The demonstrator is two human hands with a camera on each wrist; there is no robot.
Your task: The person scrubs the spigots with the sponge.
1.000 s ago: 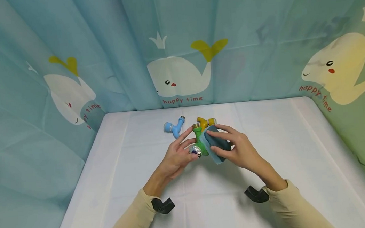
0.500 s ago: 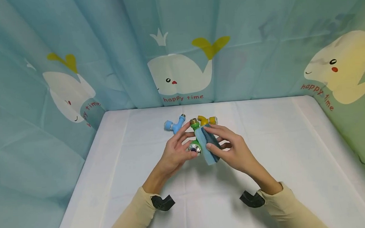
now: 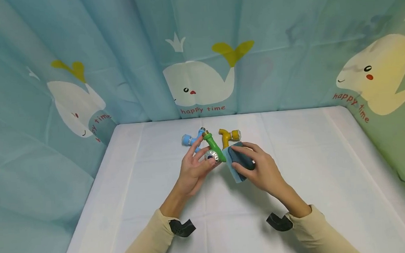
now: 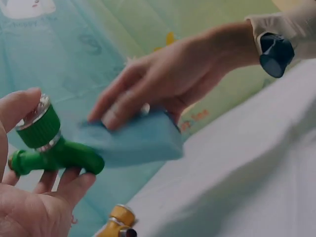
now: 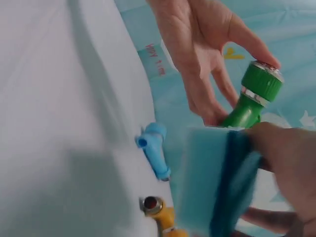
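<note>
My left hand (image 3: pixel 193 172) grips a green faucet (image 3: pixel 213 144) above the table, the thumb on its silver-rimmed knob (image 4: pixel 39 123) and the fingers under its body. The threaded brass end points up and away. To its right, my right hand (image 3: pixel 263 168) pinches a two-tone blue sponge (image 3: pixel 241 161), light on one face and dark on the other. In the left wrist view the sponge is blurred and lies close beside the faucet's spout end; whether they touch, I cannot tell. Fingers of the right hand partly hide the dark face.
On the white table (image 3: pixel 150 176), behind my hands, lie a blue faucet (image 3: pixel 188 139) and a yellow faucet (image 3: pixel 229 135). The green one partly covers the blue one in the head view. A curtain with whale prints (image 3: pixel 200 84) hangs around the table's far and side edges.
The green faucet has tilted left, its threaded end now in front of the blue faucet. The sponge moved left across the faucet, then back right, uncovering its body and the yellow faucet.
</note>
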